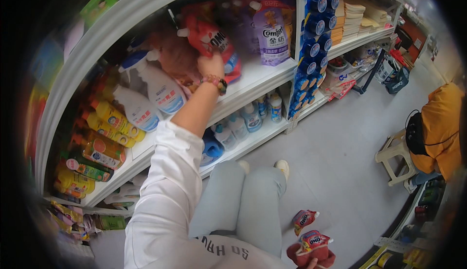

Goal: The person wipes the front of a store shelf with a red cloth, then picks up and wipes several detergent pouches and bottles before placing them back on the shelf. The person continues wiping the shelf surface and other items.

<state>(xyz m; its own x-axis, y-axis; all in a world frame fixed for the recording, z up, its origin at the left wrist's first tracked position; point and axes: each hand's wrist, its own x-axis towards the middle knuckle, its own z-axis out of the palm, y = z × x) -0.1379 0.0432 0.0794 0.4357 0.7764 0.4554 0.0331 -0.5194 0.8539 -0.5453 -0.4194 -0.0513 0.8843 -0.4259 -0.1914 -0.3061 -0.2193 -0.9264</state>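
Note:
My left hand [211,65] reaches into the middle shelf and grips the lower edge of a red OMO detergent pouch [204,37], whose white cap points left. Other red pouches stand close by, partly hidden. To the right is a purple Comfort softener pouch [271,37]. White spray bottles [166,86] are left of my forearm. At the bottom edge, my right hand [312,263], mostly out of view, holds a dark red cloth [310,255]. A small OMO pouch [314,240] touches the cloth; whether it is held is unclear. Another small pouch [305,219] lies on the floor.
Yellow bottles [113,119] fill the shelf's left part, and blue and clear bottles [251,117] stand below. A strip of blue tubs [313,46] hangs at the shelf end. At right, a person in orange [439,130] is by a plastic stool [396,156].

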